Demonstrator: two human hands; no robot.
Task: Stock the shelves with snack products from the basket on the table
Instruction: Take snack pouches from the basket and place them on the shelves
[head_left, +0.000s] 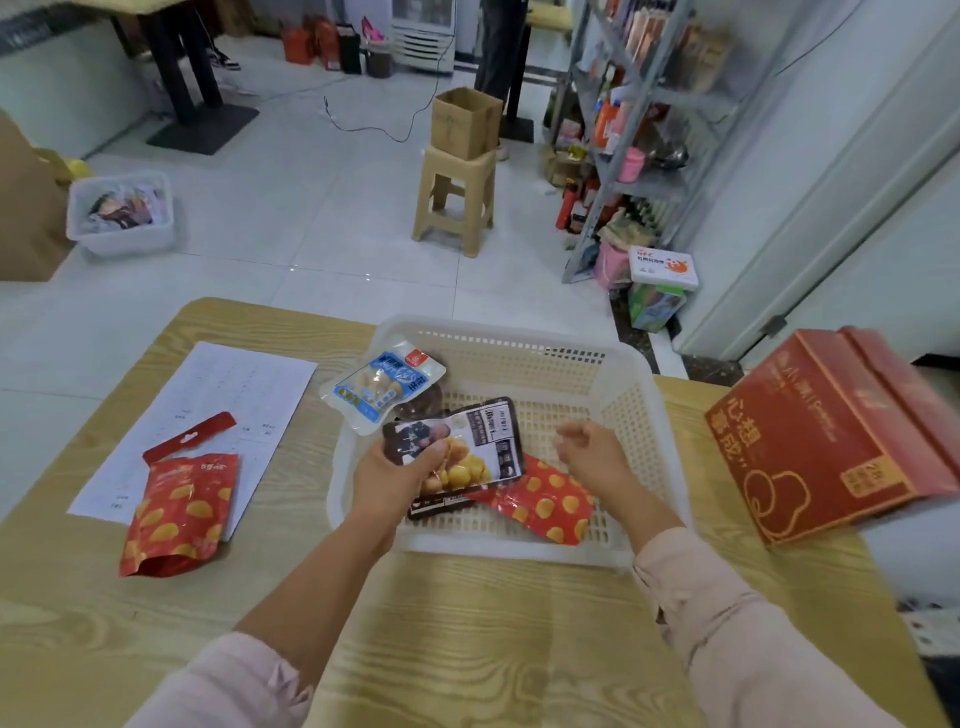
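Note:
A white plastic basket stands on the wooden table. My left hand grips a black snack pack with yellow pieces printed on it, held over the basket's near left part. Behind it a blue and white pack leans on the basket's left rim, with a dark pack under it. A red pack with yellow dots lies on the basket floor. My right hand hovers over the basket with loosely curled fingers and holds nothing. The metal shelves stand at the far right.
On the table lie a red pouch over a sheet of paper at left and a red carton at right. On the floor are a stool bearing a cardboard box, a white bin, and boxes by the shelves.

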